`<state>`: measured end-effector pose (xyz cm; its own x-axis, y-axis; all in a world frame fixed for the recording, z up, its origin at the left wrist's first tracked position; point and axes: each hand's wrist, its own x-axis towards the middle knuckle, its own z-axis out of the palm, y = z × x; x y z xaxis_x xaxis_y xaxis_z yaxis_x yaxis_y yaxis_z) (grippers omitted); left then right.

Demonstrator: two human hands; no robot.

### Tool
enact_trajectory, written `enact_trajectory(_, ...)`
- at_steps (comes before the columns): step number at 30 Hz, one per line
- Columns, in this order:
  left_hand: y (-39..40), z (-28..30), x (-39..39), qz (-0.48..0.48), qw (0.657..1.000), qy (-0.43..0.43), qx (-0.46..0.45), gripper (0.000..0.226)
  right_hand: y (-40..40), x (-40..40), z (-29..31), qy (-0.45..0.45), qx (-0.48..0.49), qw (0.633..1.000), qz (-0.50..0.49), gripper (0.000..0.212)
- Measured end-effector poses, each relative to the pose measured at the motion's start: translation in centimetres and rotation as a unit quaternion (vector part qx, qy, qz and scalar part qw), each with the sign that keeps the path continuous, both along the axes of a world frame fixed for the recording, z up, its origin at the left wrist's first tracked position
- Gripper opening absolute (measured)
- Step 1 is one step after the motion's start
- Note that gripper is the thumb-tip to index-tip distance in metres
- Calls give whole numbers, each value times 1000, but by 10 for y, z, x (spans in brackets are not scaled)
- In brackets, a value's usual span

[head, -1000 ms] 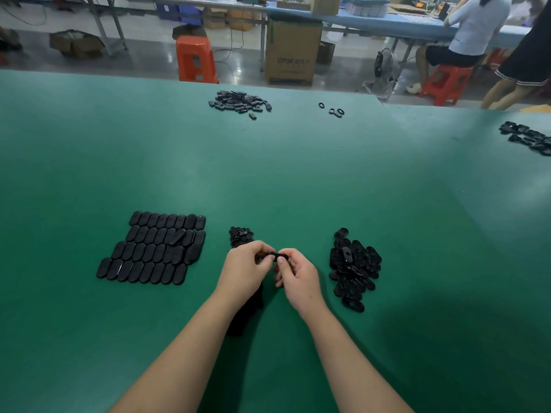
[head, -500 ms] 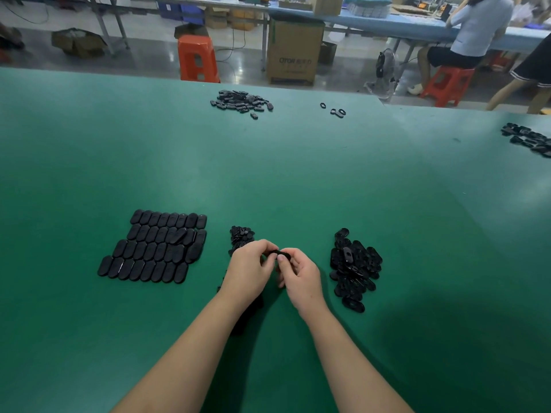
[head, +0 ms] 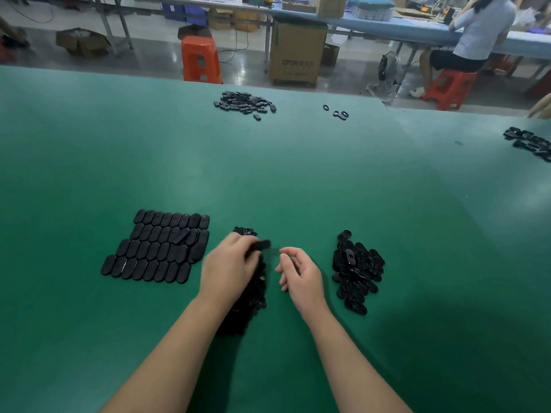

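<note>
My left hand (head: 229,269) grips a small black oval plastic part (head: 262,245), blurred with motion, just above the green table (head: 283,174). My right hand (head: 301,272) is a little to the right of it, fingers loosely curled, holding nothing that I can make out. Under and between my hands lies a strip of small black parts (head: 253,293). To the left, black oval pieces lie in neat rows (head: 158,247). A loose pile of black oval frames (head: 356,271) sits to the right.
Farther back on the table lie another heap of black parts (head: 244,104), three loose rings (head: 337,112) and a pile at the right edge (head: 530,143). Beyond the table stand an orange stool (head: 201,59), a cardboard box (head: 296,53) and a seated person (head: 474,40).
My hands, which held one black part together, have come apart. The left hand keeps the part and moves left; the right hand has let go and drawn slightly right.
</note>
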<state>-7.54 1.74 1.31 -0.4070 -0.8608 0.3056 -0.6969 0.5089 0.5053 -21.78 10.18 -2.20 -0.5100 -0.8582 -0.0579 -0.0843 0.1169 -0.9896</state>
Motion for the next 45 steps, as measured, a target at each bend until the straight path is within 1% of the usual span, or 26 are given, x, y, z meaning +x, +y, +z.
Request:
enact_trajectory(3,-26,0,31,154,987,15,49,25,2,-1,1,24,13,1000,14,10)
enact_trajectory(5,-45,-1,57,225,973,21,54,28,3,-1,2,38,19,999,16,10)
enact_trajectory(8,-67,-4,86,288,954,13,78,30,2,0,2,43,27,999,17,10)
enact_trajectory(10,-76,-7,96,306,947,15,99,30,3,0,3,43,31,998,17,10)
enact_trajectory(14,-85,-8,101,300,947,7,111,32,2,1,3,51,35,998,16,11)
enact_trajectory(18,-80,-4,91,289,954,37,75,24,1,1,2,61,42,997,14,13)
enact_trajectory(23,-57,3,58,161,985,52,42,18,2,1,3,67,45,997,14,14)
enact_trajectory(25,-44,1,42,122,991,48,40,18,2,1,3,68,49,996,12,15)
enact_trajectory(27,-32,-3,30,102,993,34,57,19,2,2,4,64,52,997,9,18)
enact_trajectory(32,-16,-19,20,99,989,-11,113,22,2,2,6,57,59,997,4,22)
enact_trajectory(45,-12,-27,23,125,986,-2,113,17,2,3,7,57,65,996,2,25)
